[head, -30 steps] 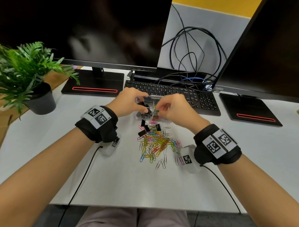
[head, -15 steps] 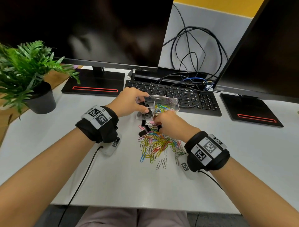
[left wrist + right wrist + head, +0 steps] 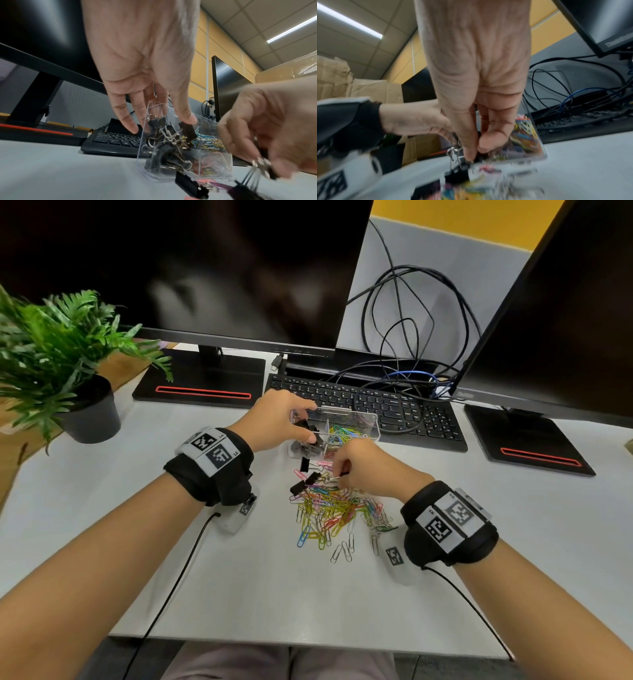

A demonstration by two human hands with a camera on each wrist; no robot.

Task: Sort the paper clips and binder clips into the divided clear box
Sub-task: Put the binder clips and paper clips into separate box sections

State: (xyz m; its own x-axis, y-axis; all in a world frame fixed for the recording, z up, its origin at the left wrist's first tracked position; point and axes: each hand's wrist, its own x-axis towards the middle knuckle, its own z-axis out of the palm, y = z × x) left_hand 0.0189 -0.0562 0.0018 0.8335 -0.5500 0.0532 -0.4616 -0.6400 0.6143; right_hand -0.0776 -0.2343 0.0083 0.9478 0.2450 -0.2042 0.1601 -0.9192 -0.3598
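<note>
The left hand is wrapped around the left end of the clear box, thumb on the near wall and fingers over the far edge, holding it on the desk right in front of the keyboard. The box's left section has a heap of black binder clips, and the right one is full of coloured paper clips.

The right hand is down just in front of the box, thumb and fingertips pinched on a black binder clip (wrist view is pretty blurry, but the silver wire handles stick out from under the fingers). It's at the far edge of the loose pile of paper clips spread on the desk between the two wrists. A few more black binder clips lie loose at the pile's left edge near the box.

Plant in a black pot off to the left, two dark monitors behind, tangle of cables between them
</note>
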